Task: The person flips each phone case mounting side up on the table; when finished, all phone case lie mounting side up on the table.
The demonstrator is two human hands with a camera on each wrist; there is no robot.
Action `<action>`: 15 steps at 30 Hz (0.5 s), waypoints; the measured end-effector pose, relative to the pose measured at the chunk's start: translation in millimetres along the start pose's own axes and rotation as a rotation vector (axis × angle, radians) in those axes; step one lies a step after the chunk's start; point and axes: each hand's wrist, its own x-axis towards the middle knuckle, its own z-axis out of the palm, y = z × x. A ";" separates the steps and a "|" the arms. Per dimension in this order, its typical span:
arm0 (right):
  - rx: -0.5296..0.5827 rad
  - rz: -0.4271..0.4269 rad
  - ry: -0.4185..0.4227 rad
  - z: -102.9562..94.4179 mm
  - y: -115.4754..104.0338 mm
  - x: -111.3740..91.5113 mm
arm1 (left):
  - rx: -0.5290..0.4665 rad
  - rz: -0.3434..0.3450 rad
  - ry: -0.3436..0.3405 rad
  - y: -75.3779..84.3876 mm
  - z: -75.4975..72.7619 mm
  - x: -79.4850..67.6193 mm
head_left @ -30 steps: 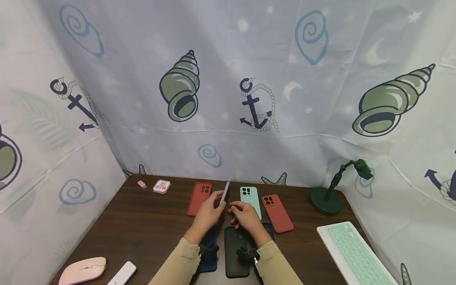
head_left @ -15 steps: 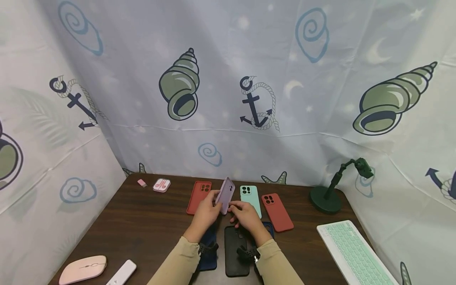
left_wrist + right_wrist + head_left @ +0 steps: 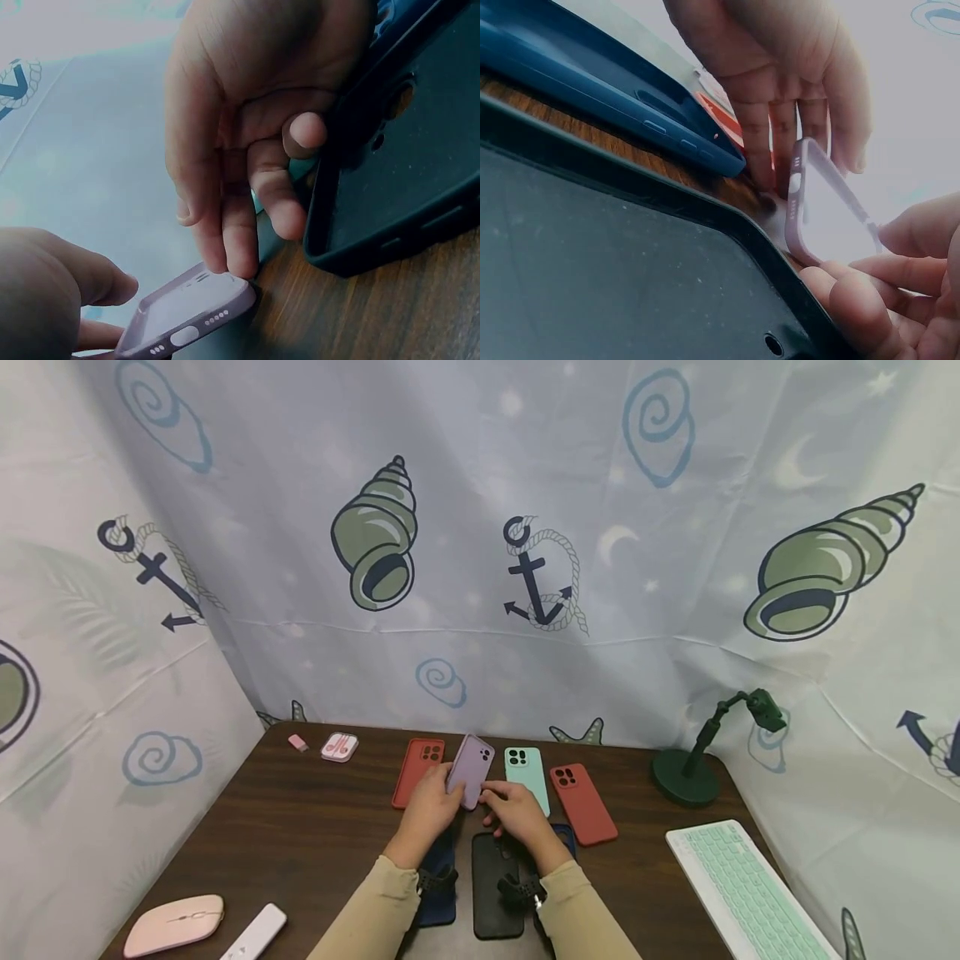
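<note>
A lilac phone case (image 3: pixel 471 770) leans tilted just above the table's far middle, its camera cut-outs toward the top. My left hand (image 3: pixel 431 806) holds it by the left edge, thumb on the near face and fingers behind. At its lower right edge, my right hand (image 3: pixel 517 814) touches it with loosely bent fingertips. The left wrist view shows the right fingers (image 3: pixel 240 247) at one corner of the case. Beneath my wrists lie a black phone case (image 3: pixel 495 897) and a dark blue phone case (image 3: pixel 437 897).
A red case (image 3: pixel 417 777) lies left of the lilac one; a mint case (image 3: pixel 527 777) and another red case (image 3: pixel 585 806) lie right. Farther out are a mouse (image 3: pixel 174 926), a white remote-like stick (image 3: pixel 255 933), boxed earphones (image 3: pixel 340 747), a keyboard (image 3: pixel 750 889) and a green lamp (image 3: pixel 686 777).
The lilac case has turned from edge-on to showing its broad face and tipped back, still in my left hand. My right hand has stayed nearly in place as the case came against its fingertips.
</note>
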 end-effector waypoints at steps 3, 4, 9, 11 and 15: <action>0.005 -0.005 -0.001 0.1 -2.1 -0.1 | 0.081 0.003 0.031 -1.0 0.7 0.5; 0.007 -0.006 -0.002 0.2 -2.4 -0.1 | 0.104 0.002 0.039 -1.4 1.1 0.6; 0.008 -0.008 -0.002 -0.4 -3.1 0.1 | 0.187 0.024 0.070 -1.4 1.4 -0.1; 0.003 -0.007 -0.003 -0.9 -3.8 -0.5 | 0.222 0.043 0.073 -0.7 0.6 -0.8; -0.004 -0.008 -0.004 -1.6 -4.8 -1.3 | 0.330 0.060 0.029 -2.8 0.9 -1.5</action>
